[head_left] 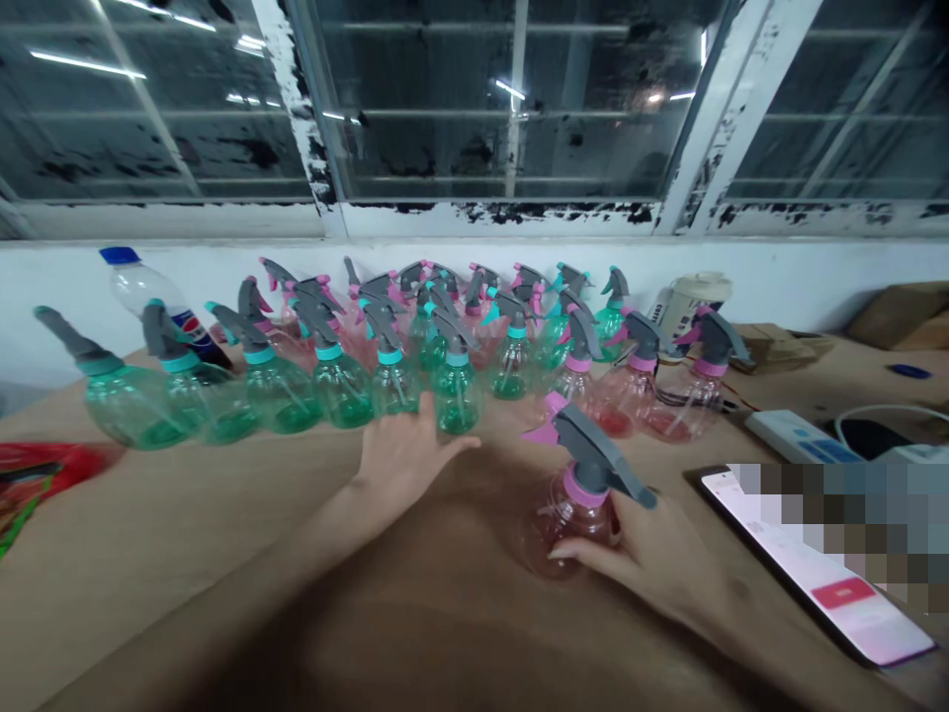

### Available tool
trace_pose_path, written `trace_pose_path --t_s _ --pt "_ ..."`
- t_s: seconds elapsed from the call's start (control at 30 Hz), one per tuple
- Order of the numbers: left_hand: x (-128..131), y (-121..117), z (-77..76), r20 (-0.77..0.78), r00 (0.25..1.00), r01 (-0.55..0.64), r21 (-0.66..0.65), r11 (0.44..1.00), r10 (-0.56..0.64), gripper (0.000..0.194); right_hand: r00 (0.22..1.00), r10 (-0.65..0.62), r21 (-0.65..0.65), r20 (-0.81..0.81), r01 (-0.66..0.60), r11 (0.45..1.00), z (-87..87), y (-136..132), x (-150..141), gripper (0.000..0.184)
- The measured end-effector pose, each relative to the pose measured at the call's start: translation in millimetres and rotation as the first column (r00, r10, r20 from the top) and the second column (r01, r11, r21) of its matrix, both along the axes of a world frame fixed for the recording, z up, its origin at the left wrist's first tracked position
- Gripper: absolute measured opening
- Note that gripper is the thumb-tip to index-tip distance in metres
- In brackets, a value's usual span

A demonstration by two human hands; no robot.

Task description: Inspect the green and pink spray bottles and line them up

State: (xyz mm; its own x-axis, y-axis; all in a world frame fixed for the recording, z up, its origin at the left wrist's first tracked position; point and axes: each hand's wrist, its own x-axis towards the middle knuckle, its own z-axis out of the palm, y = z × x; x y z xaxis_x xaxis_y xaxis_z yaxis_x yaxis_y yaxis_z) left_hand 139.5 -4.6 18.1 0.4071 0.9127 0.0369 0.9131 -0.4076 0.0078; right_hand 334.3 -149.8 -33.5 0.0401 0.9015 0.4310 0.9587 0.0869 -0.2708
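My right hand (652, 554) is wrapped round the lower body of a pink spray bottle (553, 529). The bottle stands upright or nearly so, its grey and pink trigger head above my thumb. My left hand (404, 445) reaches forward with the thumb stretched to the right and one finger raised. It lies just in front of two green spray bottles, one on the left (391, 391) and one on the right (458, 396). Whether it touches them I cannot tell. More green spray bottles (282, 396) and pink spray bottles (619, 396) stand in rows behind.
A blue-capped soda bottle (144, 282) stands at the back left, a red bag (51, 465) at the left edge. To the right lie a phone (801, 564) with a lit screen and a white power strip (801, 435). A beige container (693, 302) stands near the wall.
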Motion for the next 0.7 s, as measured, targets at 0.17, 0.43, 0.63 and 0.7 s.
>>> trace_pose_path --t_s 0.17,0.43,0.63,0.7 --pt "-13.9 -24.0 -16.7 0.242 0.917 0.346 -0.085 0.934 -0.318 0.076 0.985 0.138 -0.038 -0.106 -0.142 0.989 -1.6 5.8 3.8 0.051" --pt "-4.5 -45.3 -58.0 0.583 0.679 0.623 -0.134 0.771 -0.447 0.092 0.959 0.211 -0.215 -0.187 -0.250 0.944 30.4 0.7 -1.0 0.046" --pt "6.3 -50.8 -72.1 0.663 0.626 0.633 -0.125 0.764 -0.411 0.092 0.930 0.247 -0.294 -0.272 -0.325 0.899 62.2 -1.5 16.2 0.044" --pt "10.7 -53.5 -76.1 0.681 0.607 0.647 -0.124 0.752 -0.410 0.092 0.946 0.218 -0.217 -0.240 -0.271 0.938 63.7 1.9 15.8 0.056"
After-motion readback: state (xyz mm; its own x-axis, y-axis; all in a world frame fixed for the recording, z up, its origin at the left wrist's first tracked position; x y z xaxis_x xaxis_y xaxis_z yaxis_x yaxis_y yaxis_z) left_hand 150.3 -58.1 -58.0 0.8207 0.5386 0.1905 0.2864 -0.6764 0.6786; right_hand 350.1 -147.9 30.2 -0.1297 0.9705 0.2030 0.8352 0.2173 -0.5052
